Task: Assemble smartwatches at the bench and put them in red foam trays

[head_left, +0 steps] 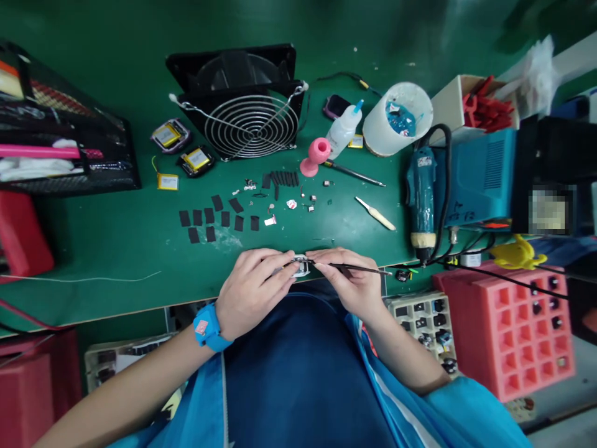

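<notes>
A blue wristband (209, 328) circles the left wrist. At the near edge of the green tabletop (112, 249), directly in front of the person, a small white casing part (303, 269) sits between the hands. The left hand (254, 286) grips it with the fingertips. The right hand (354, 283) pinches a slim dark tool (370, 269) whose inner end reaches the part; the fingers hide whether it touches. To the right, below the table edge, stands a pink foam tray (508, 330) with square pockets.

Beyond the hands, black rectangular pads (225, 219) lie scattered to the left, and a pale-handled tool (375, 213) lies to the right, near a blue electric screwdriver (423, 193). Farther back, a pink cup-shaped stand (317, 155) stands just beside a squeeze bottle (342, 130) with a blue tip. A white tub (377, 134) stands to their right, and a black fan (254, 121) with a wire guard to their left.
</notes>
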{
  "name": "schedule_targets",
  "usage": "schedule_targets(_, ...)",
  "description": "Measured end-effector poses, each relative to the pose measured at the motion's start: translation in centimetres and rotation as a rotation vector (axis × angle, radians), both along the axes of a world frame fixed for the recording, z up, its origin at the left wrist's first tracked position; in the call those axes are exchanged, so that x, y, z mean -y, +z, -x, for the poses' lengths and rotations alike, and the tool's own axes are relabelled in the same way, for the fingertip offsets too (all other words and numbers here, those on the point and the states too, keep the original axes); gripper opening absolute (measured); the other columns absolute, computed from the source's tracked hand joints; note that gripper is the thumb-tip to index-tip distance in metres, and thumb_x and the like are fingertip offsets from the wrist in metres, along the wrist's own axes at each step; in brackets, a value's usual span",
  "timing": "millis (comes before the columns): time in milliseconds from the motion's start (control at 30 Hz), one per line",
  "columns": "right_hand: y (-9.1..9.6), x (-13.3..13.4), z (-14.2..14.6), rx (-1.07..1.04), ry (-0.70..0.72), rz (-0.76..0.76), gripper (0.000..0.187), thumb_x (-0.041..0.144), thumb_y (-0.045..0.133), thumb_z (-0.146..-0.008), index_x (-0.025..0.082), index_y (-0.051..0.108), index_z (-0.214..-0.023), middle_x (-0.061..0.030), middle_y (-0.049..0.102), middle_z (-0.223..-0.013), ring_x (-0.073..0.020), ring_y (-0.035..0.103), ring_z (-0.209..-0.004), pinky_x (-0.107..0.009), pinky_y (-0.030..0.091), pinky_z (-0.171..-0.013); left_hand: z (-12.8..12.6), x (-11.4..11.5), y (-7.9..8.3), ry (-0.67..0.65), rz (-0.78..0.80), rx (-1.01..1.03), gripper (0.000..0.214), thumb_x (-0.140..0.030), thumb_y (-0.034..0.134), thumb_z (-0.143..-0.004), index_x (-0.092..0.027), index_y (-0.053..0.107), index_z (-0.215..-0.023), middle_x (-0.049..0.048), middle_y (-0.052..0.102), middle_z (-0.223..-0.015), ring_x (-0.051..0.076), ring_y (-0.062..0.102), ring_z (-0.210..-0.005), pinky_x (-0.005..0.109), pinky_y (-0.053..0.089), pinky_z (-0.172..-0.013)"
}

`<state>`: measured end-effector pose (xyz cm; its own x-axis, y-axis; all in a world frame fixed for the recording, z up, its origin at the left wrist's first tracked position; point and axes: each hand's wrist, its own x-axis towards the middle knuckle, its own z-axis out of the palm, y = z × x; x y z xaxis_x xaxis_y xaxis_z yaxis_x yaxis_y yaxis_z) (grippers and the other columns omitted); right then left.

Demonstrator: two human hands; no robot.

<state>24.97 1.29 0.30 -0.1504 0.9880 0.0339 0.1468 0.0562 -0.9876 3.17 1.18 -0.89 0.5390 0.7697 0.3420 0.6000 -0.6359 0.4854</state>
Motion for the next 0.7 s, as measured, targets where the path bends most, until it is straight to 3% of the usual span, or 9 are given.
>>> schedule_targets(467, 0.29, 0.09, 0.02, -0.033, 0.0, -0.166, 0.016, 0.007, 0.069, -0.092, 0.018, 0.077, -0.101, -0.0105, 0.08, -0.099, -0.0208, 0.078, -0.095, -0.035, 0.065, -0.086, -0.09, -0.38, 0.53, -0.013, 0.027, -0.021, 0.032, -0.012, 0.071, -0.091, -0.017, 0.064, -0.122, 0.0091, 0.074, -0.114, 0.024, 0.065, -0.103, 0.04, 0.054, -0.088)
schedule_targets(700, 0.05, 0.1, -0.12, 0.057, 0.027, -0.226, 0.015, 0.009, 0.064, -0.096, 0.018, 0.076, -0.101, -0.0092, 0.08, -0.099, -0.0199, 0.077, -0.097, -0.033, 0.064, -0.086, -0.14, -0.37, 0.67, -0.007, 0.032, -0.038, 0.035, -0.012, 0.071, -0.091, -0.019, 0.065, -0.124, 0.0091, 0.074, -0.115, 0.024, 0.065, -0.104, 0.039, 0.055, -0.088)
